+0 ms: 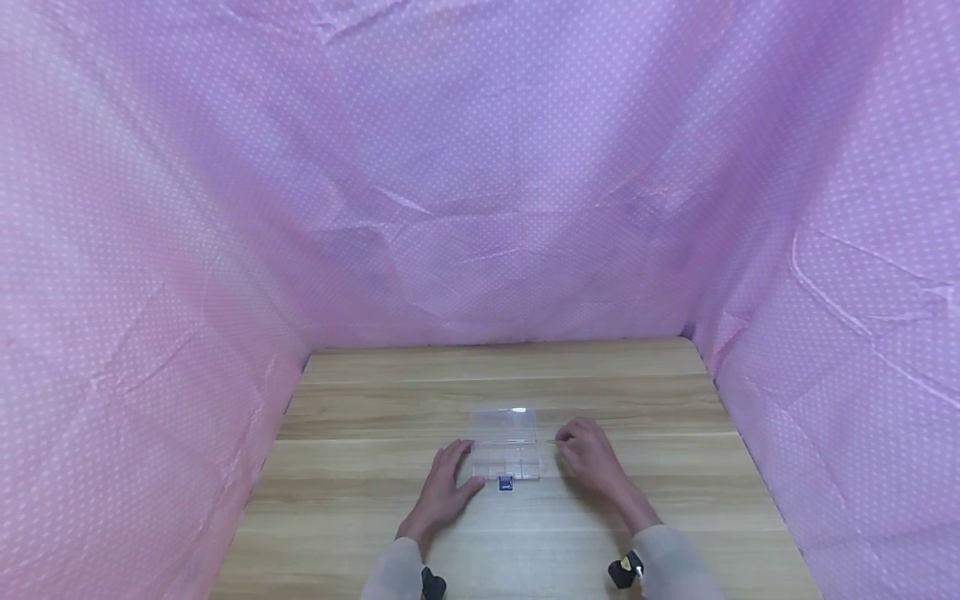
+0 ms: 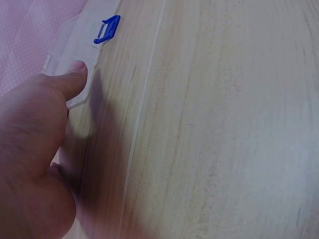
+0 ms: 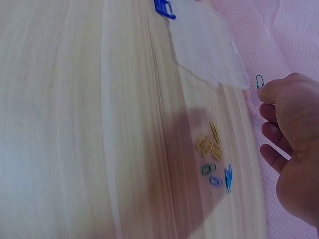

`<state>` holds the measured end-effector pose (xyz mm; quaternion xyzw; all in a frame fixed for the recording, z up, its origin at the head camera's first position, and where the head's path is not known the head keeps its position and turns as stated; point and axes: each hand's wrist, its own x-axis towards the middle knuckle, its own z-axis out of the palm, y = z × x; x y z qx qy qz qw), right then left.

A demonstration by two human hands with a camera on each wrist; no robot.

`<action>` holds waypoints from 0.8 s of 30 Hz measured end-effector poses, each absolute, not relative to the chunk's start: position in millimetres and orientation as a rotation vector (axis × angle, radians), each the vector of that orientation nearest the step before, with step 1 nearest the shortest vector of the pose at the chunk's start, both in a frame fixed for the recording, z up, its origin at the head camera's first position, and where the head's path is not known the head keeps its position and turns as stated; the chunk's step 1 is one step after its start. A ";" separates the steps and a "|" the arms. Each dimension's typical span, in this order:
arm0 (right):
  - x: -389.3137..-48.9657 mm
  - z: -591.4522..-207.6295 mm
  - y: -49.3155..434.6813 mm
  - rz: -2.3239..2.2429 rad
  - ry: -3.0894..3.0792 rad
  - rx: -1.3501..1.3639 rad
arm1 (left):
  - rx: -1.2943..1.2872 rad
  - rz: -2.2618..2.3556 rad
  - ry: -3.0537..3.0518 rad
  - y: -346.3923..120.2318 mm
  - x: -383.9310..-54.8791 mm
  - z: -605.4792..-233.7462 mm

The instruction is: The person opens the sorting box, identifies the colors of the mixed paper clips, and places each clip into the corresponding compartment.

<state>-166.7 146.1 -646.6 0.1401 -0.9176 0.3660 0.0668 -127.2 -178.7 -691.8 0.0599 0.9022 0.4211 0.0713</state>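
The box (image 1: pixel 487 462) sits on the table (image 1: pixel 360 467), between the fingers of the left hand (image 1: pixel 441 492) and the right hand (image 1: pixel 588 458); its lid (image 1: pixel 503 423) lies past the left fingertips; its latch (image 1: pixel 506 483) is just right of the left thumb; one paper clip (image 3: pixel 259 80) is in the right fingers; more clips (image 3: pixel 216 151) lie near them.

No writing, label, brand, number or sign can be read in any view.

Pink dotted cloth (image 1: pixel 480 167) around wooden table (image 1: pixel 337 500)

Draped workspace (pink cloth (image 1: pixel 480 167), wooden table (image 1: pixel 360 408))
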 end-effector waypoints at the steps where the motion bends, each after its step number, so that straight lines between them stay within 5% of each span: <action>1: -166.8 -647.5 143.5 1.109 -2.767 0.419 | 0.180 1.264 2.712 -178.7 -127.3 -691.6; 24: -168.1 -667.0 99.1 1.165 -2.842 0.323 | 0.203 1.268 2.726 -179.9 -128.7 -692.9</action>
